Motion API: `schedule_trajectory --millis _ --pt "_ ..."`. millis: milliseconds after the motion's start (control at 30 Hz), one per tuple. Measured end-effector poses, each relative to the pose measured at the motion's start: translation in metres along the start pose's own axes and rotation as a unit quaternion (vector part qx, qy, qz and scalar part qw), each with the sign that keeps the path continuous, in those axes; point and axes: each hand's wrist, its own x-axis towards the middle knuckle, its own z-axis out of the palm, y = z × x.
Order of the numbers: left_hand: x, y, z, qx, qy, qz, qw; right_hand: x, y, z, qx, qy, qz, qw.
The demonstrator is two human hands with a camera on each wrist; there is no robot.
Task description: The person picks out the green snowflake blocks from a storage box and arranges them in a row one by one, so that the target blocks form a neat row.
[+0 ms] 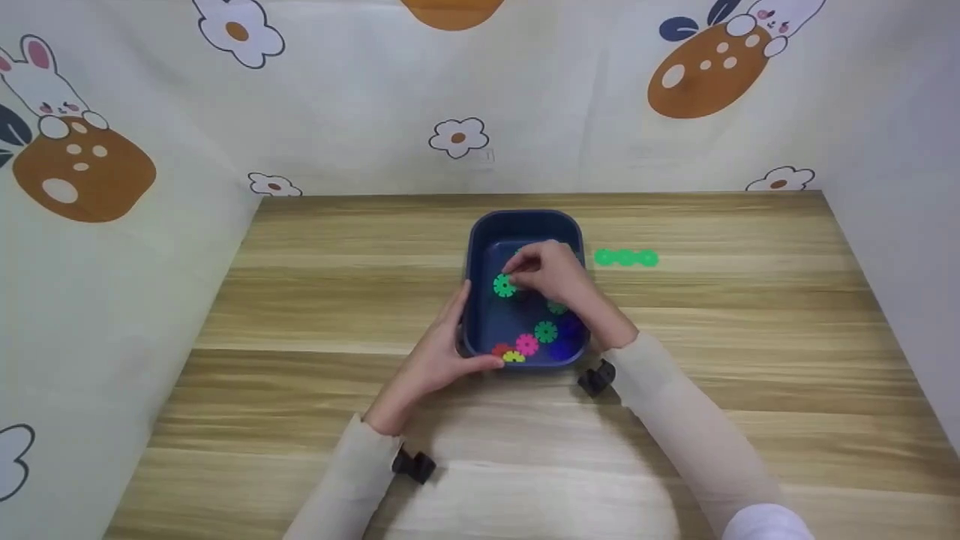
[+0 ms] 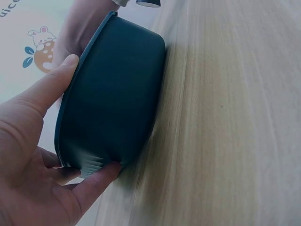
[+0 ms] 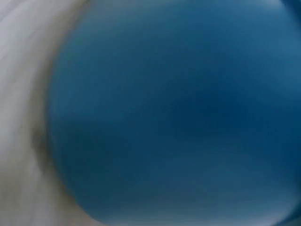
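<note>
In the head view a dark blue plastic bin (image 1: pixel 480 247) sits on the wooden table. My left hand (image 1: pixel 442 356) grips its near left corner. The left wrist view shows the thumb of that left hand (image 2: pixel 42 155) at the rim of the bin (image 2: pixel 110 94) and fingers against its side. Over the bin, my right hand (image 1: pixel 551 274) pinches a green notched disc (image 1: pixel 505 285) between thumb and fingertips. Inside lie a pink disc (image 1: pixel 527 344), a yellow disc (image 1: pixel 514 356), another green disc (image 1: pixel 546 331) and blue ones (image 1: pixel 562 349). My right hand partly hides the bin's inside.
To the right of the bin, a row of green discs (image 1: pixel 626 258) lies on the table (image 1: pixel 337 277). A patterned cloth (image 1: pixel 360 97) hangs behind the table. The right wrist view is filled by the blurred blue bin wall (image 3: pixel 178 113).
</note>
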Motion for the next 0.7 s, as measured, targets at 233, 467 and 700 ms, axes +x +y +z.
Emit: schedule_trajectory --millis 233,467,700 --pt "0.000 0.001 0.001 0.001 0.000 -0.016 0.9999 -0.001 -0.004 -0.016 0.010 0.013 0.002 0.9999" --pt "0.000 -0.001 0.001 0.003 0.002 -0.024 0.9997 -0.003 -0.002 -0.032 0.038 0.034 0.020 0.9985" --pt "0.000 0.000 0.001 -0.003 0.000 -0.019 0.9998 -0.008 0.006 -0.050 0.049 0.066 0.030 0.9961"
